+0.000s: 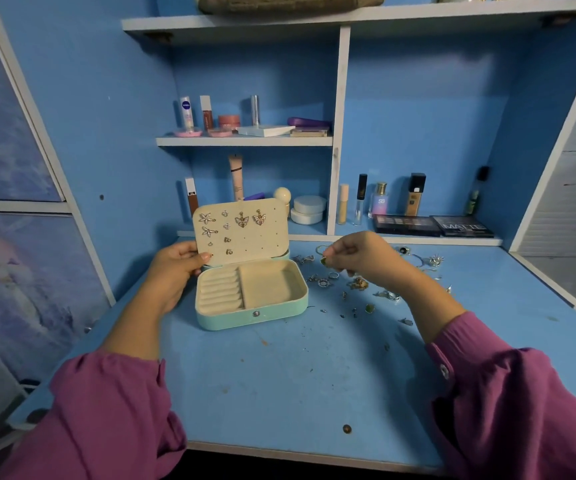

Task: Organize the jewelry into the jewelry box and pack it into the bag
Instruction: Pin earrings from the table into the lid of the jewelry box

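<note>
Blue desk with shelving above; cosmetics on the shelves, eyeshadow palettes at the back right.

Mint jewelry box sits open at centre-left of the desk, lid upright. Lid panel carries several earrings: star shapes, butterfly drops, small studs. Ring rolls and the open compartment in the base look bare.

Left hand grips the lid's left edge, thumb on the inner face, steadying it upright.

Right hand hovers just right of the box, fingers curled, thumb and forefinger pinching a small dark-green piece, likely an earring; a thin hoop shows just behind the fingertips, unclear whether held.

Loose jewelry scattered on the desk right of the box: rings, studs, tiny bits. No bag in view.

Risks, as judged: the pinched piece is tiny and held only at the fingertips, so a slip could drop it among the scatter or off the desk. Pushing a post into the lid holes could tip the lid back if the left hand eases. The right sleeve, passing low, could sweep loose pieces away.
</note>
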`<state>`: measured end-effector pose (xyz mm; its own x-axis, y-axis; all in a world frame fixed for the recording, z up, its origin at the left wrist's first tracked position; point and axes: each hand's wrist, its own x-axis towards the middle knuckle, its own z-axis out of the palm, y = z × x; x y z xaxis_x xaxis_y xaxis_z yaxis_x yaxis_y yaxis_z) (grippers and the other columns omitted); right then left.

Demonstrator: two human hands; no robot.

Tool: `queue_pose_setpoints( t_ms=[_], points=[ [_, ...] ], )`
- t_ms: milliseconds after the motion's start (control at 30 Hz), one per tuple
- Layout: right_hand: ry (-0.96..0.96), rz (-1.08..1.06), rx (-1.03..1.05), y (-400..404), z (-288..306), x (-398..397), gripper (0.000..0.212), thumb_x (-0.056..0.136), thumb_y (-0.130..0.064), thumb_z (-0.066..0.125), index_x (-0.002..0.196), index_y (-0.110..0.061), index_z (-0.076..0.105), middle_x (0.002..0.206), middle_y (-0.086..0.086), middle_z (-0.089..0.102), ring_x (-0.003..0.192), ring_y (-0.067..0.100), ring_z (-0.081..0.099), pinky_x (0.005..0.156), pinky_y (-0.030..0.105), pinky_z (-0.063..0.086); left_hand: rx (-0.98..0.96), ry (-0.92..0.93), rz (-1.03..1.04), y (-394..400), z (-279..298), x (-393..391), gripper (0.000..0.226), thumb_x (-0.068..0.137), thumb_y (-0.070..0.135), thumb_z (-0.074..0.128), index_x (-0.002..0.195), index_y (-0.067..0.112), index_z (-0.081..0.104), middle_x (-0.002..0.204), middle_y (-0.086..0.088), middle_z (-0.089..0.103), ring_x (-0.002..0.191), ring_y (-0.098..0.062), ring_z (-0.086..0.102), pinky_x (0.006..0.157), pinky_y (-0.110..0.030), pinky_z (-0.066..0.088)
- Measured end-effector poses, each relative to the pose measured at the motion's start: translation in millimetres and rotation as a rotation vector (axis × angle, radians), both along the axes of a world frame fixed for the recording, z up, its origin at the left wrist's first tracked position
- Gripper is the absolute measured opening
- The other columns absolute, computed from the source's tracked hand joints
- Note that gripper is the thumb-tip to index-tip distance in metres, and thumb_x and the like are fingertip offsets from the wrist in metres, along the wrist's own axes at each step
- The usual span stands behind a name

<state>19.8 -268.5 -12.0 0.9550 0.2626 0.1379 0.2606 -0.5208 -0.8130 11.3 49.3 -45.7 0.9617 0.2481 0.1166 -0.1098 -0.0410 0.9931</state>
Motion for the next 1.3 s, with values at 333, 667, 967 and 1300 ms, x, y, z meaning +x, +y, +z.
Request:
queue_pose_setpoints(
  t_ms=[333,667,967,1300],
  points=[
    [-0.072,-0.016,0.201,45.3,-2.9,11.9,0.005,0.088,-0.008,0.066,0.090,-0.011,0.069,0.068,-0.007,0.063,0.054,-0.005,0.055,0.054,0.009,0.040,0.007,0.003,-0.002,0.5,-1.1,1.2,0.017,0.086,-0.004,0.061,0.091,0.012,0.067,0.098,-0.007,0.072,0.087,-0.023,0.064,0.098,-0.048,0.043],
    [-0.137,-0.043,0.446,82.1,20.5,33.0,0.019,0.085,-0.001,0.067,0.091,-0.012,0.054,0.079,0.010,0.066,0.076,0.014,0.065,0.067,0.014,0.052,-0.001,0.003,-0.016,1.5,-2.4,2.6,0.017,0.087,-0.004,0.060,0.091,0.011,0.067,0.101,-0.011,0.071,0.085,-0.022,0.064,0.097,-0.046,0.044],
    [-0.150,-0.087,0.424,88.6,24.0,35.8,0.030,0.087,-0.003,0.066,0.115,-0.007,0.054,0.078,0.005,0.065,0.076,0.008,0.062,0.053,0.001,0.040,0.000,0.008,-0.016,2.2,-2.8,2.9,0.017,0.086,-0.004,0.060,0.093,0.010,0.066,0.100,-0.010,0.071,0.093,-0.027,0.064,0.102,-0.050,0.045],
    [-0.187,-0.158,0.236,90.5,29.6,33.3,0.019,0.089,-0.018,0.064,0.107,-0.013,0.061,0.071,-0.006,0.057,0.063,0.003,0.050,0.042,0.002,0.033,0.001,0.015,-0.022,2.2,-2.0,2.0,0.017,0.086,-0.004,0.061,0.094,0.010,0.067,0.101,-0.011,0.071,0.096,-0.029,0.064,0.102,-0.051,0.044]
  ],
)
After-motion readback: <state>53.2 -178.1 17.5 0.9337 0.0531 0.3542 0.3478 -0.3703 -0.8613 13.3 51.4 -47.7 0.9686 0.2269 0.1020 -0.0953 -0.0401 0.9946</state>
